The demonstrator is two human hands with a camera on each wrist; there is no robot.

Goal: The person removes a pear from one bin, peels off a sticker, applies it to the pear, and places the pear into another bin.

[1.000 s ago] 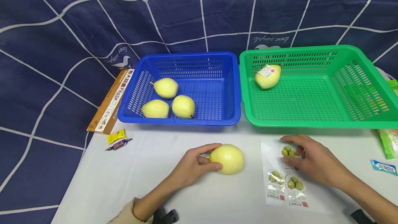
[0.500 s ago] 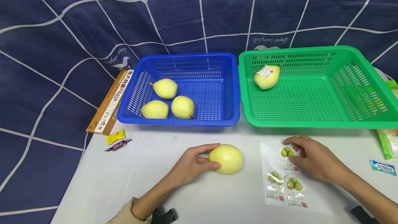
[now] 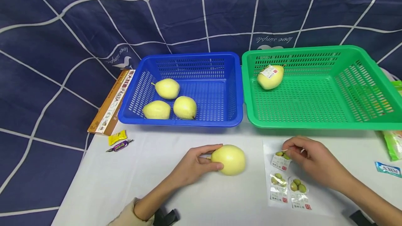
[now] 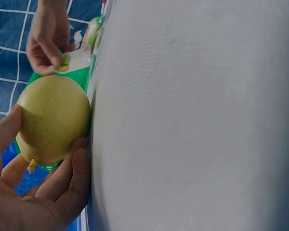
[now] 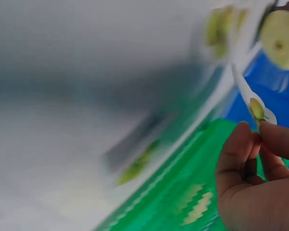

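While the left hand (image 3: 194, 166) grasps a pear (image 3: 230, 159) by its stem end, the right hand (image 3: 317, 159) pinches a label (image 3: 280, 162). Head view: pear looks to rest on the surface (image 3: 232, 198), long axis crosswise, stem to the left hand, blunt end facing right. Label lies right of the pear, about level with it, over the left part of the sheet (image 3: 268, 159). Label's length runs roughly front to back, across the pear's axis; pinched at its far end. Right hand well apart from the pear, left hand on it; bare surface between pear and sheet.

Left wrist view: thumb on one side of the pear, fingers on the other, stem toward the palm. Right hand and label beyond the blunt end, so the near approach, by my judgement, is leftward onto the uncovered part.

Right wrist view: label nearly edge-on between thumb and fingertips, pear farther off at the upper right, blunt end showing. Whether the label's other end is wholly free of the sheet, cannot tell.
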